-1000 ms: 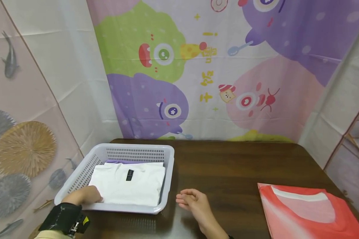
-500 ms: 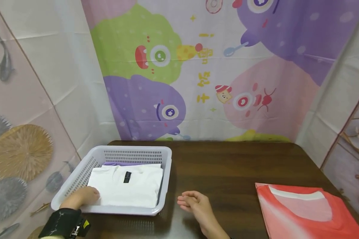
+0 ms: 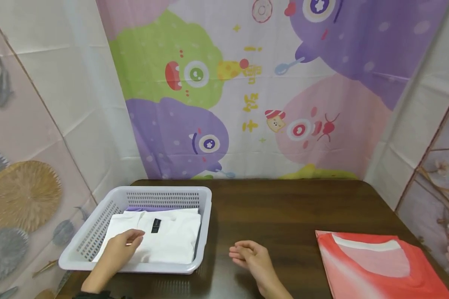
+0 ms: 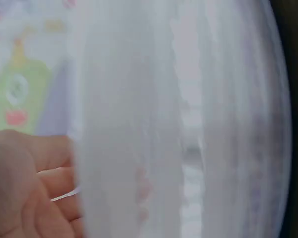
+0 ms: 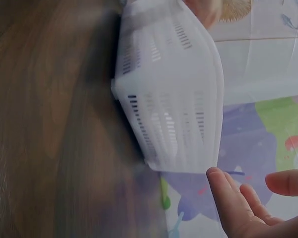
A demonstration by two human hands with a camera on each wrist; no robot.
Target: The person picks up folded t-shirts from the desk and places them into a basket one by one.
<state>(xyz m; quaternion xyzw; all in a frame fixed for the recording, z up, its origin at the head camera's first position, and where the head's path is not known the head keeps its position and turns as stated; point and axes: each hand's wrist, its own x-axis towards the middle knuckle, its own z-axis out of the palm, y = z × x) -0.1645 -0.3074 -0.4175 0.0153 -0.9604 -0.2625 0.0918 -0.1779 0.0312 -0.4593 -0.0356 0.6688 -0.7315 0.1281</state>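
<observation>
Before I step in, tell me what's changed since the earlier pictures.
The left grip came off the left edge of the white shirt and moved right, over it. The right grip drifted slightly right, away from the basket. Basket, white shirt and red shirt stayed put.

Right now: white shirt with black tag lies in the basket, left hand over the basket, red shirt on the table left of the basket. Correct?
Not quite: the red shirt is on the table to the right of the basket, as the head view shows. The rest stands.
</observation>
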